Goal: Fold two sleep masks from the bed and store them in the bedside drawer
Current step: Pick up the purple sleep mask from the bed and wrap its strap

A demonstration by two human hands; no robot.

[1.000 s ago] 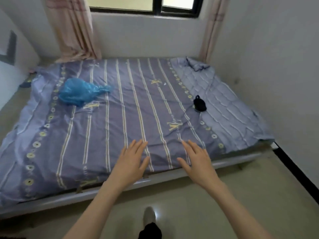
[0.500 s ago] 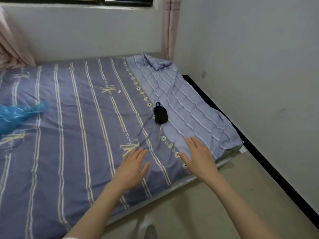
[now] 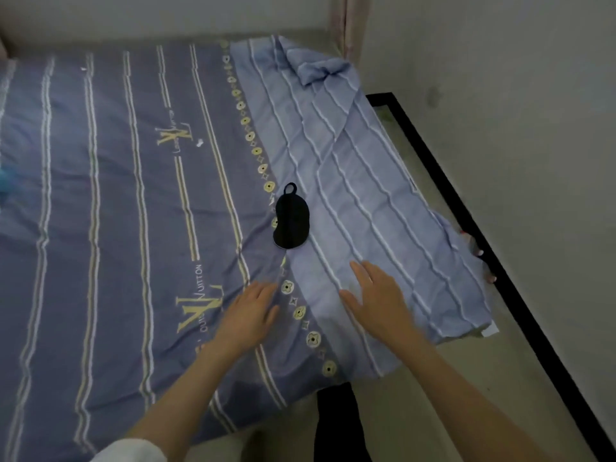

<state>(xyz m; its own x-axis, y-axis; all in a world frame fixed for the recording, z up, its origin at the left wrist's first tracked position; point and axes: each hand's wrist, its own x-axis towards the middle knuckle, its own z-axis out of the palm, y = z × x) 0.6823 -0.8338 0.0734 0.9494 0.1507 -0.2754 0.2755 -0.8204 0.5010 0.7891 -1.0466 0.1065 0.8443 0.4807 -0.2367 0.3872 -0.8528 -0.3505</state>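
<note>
Black mask: a sleep mask (image 3: 291,219) lies flat on the bed (image 3: 100,201), on the seam between the dark striped cover and the lighter blue cloth (image 3: 366,181), its small loop pointing away from the person.
Second mask: only one dark shape shows; whether another lies under it cannot be told.
Left hand (image 3: 248,316): flat, fingers spread, empty, over the cover near the mask and apart from it.
Right hand (image 3: 380,300): likewise splayed and empty, over the lighter cloth, a little nearer the mask.
Step in hand: reaching for the mask, by the look of it.
Doing it well: come in from both sides, pinch each end lightly, then bring the ends together so the edges match; tuck the strap inside the fold.
Risk: soft bedding may bunch up with the mask.
Drawer: out of view.
</note>
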